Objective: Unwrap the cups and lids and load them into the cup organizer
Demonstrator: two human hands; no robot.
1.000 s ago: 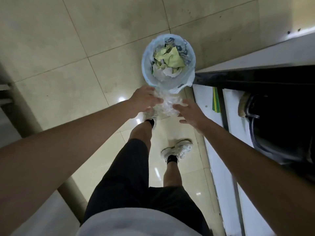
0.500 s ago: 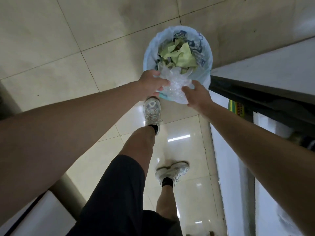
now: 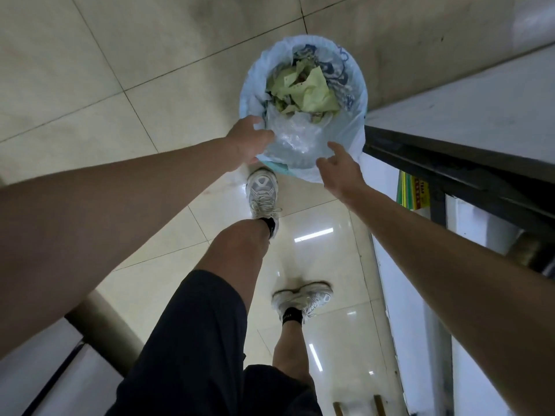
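A crumpled clear plastic wrap (image 3: 292,139) lies in the near side of a waste bin (image 3: 356,130) lined with a pale blue bag, on top of yellow-green paper scraps (image 3: 312,91). My left hand (image 3: 247,142) is at the bin's near-left rim, its loose fingertips against the wrap's edge. My right hand (image 3: 338,169) hovers just short of the wrap with relaxed fingers, holding nothing. No cups, lids or organizer are in view.
The bin stands on a beige tiled floor (image 3: 90,85). A white counter with a dark edge (image 3: 450,157) runs along the right, with a yellow and green packet (image 3: 413,190) under it. My legs and white shoes (image 3: 262,193) are below the hands. A post (image 3: 102,328) stands at lower left.
Both hands carried the wrap forward over the bin. The right hand has let go and drawn back a little, and the wrap now rests inside the bin.
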